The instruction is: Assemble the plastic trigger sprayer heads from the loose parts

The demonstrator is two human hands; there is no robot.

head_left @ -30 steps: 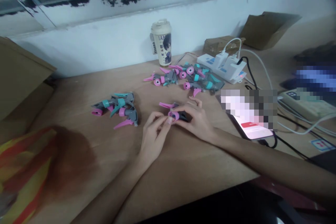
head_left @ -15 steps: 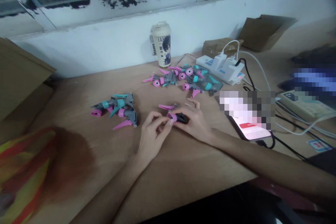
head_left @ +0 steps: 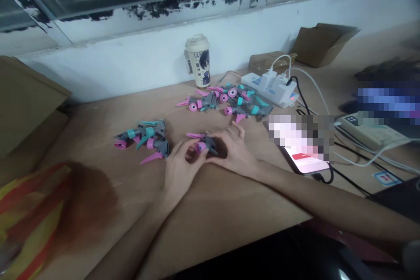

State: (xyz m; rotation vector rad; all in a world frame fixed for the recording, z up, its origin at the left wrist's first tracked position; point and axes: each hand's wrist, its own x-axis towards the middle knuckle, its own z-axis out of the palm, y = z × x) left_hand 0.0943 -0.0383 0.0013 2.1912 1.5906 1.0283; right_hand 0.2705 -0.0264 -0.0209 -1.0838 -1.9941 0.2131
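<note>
- Clock positions are read from the held spray head [head_left: 210, 143], at the middle of the bench [head_left: 210, 210], with twelve toward the wall [head_left: 131, 61].
- Left hand [head_left: 182, 164]: grip narrow, thumb and forefinger holding the spray head about its pink collar [head_left: 201, 147].
- Right hand [head_left: 236, 151]: grip arched, the tips of thumb and forefinger holding the grey body; a gap shows between body and palm. A pink lever [head_left: 194, 134] on the spray head points toward ten.
- Nine o'clock: a cluster of grey, teal and pink spray heads [head_left: 149, 132], just beside the left hand.
- One o'clock: a larger pile of similar spray heads [head_left: 241, 101].
- Twelve o'clock: an upright lidded cup [head_left: 200, 63], printed with a dark-haired figure and large letters beginning "IA"; smaller characters illegible. Its side tag [head_left: 189, 62] reads "COFFEE".
- Two o'clock: a white power strip [head_left: 252, 80] with plugs and cables; its blue labels are too small to read. Farther out, an open cardboard box [head_left: 320, 46].
- Three o'clock: a lit phone [head_left: 308, 164], its screen partly pixelated, a red bar visible, wording unreadable; well beyond it, a small blue-edged card [head_left: 387, 178] with illegible red marks.
- Between eight and nine: a red-and-yellow object [head_left: 36, 214], blurred.
</note>
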